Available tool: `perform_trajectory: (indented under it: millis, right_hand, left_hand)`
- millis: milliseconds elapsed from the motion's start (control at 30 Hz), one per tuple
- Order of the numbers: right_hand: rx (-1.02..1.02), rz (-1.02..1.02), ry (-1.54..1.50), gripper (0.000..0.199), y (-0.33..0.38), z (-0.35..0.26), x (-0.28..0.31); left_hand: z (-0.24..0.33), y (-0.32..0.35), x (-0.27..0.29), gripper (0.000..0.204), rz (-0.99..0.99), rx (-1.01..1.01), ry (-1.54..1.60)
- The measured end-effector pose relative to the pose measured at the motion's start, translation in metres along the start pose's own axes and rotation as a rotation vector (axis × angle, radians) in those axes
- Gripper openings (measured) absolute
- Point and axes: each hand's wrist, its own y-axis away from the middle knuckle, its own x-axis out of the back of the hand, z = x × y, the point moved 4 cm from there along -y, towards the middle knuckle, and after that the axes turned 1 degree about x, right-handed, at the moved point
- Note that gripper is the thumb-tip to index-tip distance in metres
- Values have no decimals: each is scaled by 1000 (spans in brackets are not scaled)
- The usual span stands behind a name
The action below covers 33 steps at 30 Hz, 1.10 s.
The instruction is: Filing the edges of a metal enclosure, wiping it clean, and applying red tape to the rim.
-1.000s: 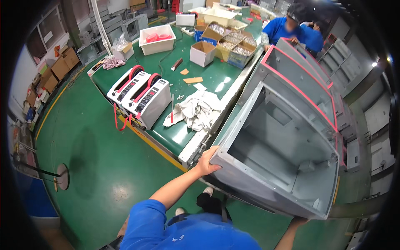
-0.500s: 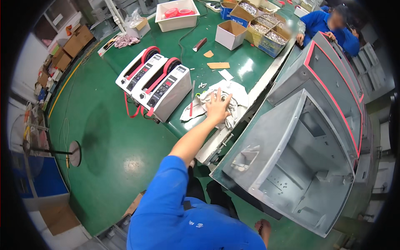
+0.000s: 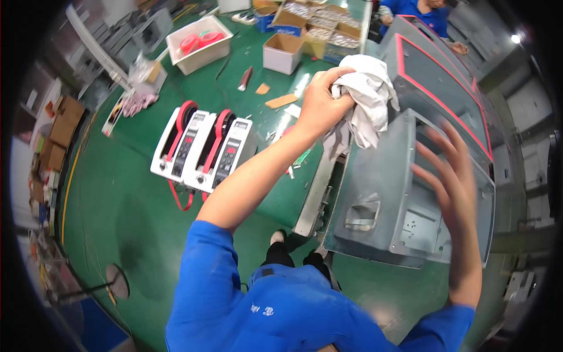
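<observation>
A crumpled white cloth [image 3: 369, 97] hangs in the air above the table's right edge, bunched in my left hand [image 3: 325, 102]. The fingers and thumb close round its left side, and its lower end droops. My right hand [image 3: 443, 167] is raised over the open grey metal housing [image 3: 375, 193], fingers apart and smeared by motion, with nothing seen in it. The housing is box-shaped, with a square cut-out in its near left side. The cloth hides part of the table edge behind it.
On the green table stand two white tape dispensers [image 3: 226, 149], a white bin [image 3: 202, 58] with red tape rolls, a carton [image 3: 282, 56] and boxes of small metal parts [image 3: 316, 26]. More grey housings with red-edged openings [image 3: 440, 88] stand beyond mine, near a co-worker [image 3: 422, 14].
My left hand has picked the white cloth up off the table and carried it right. My right hand has come into view over the housing. The whole view has shifted.
</observation>
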Motion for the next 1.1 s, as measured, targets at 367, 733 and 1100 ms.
perform_trajectory:
  millis: [367, 733, 1100]
  right_hand:
    - [600, 181, 895, 40, -111, 47, 19]
    - [-63, 360, 1388, 44, -89, 118, 318]
    - [-378, 547, 1209, 39, 13, 141, 558]
  left_hand:
    - [62, 82, -79, 61, -119, -381, -203]
    - [87, 138, -198, 46, -863, -460, -552]
    - [88, 136, -216, 47, -850, -343, -646]
